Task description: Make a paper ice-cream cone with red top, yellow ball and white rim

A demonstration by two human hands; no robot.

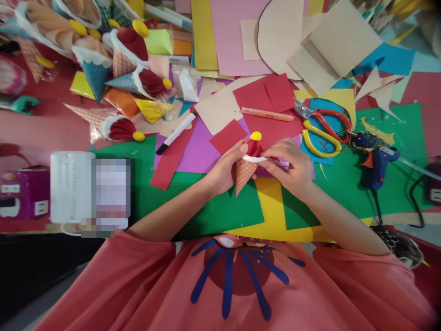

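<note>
While the left hand (227, 166) grips 1 checkered paper cone (245, 174), the right hand (291, 164) pinches the white strip (253, 159) at its rim.

Coral-pink shirt (241, 307) — loose sleeves (141, 257), blue streaks (226, 285), dark-red circle (238, 278)

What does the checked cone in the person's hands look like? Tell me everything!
The cone looks like paper, with orange-and-cream checks. At the top are red pleats, a yellow ball above them and a white band below. It's held tilted above a green sheet, its tip pointing toward the pink shirt. The left grip holds its side; the right grip pinches the white band.
</note>
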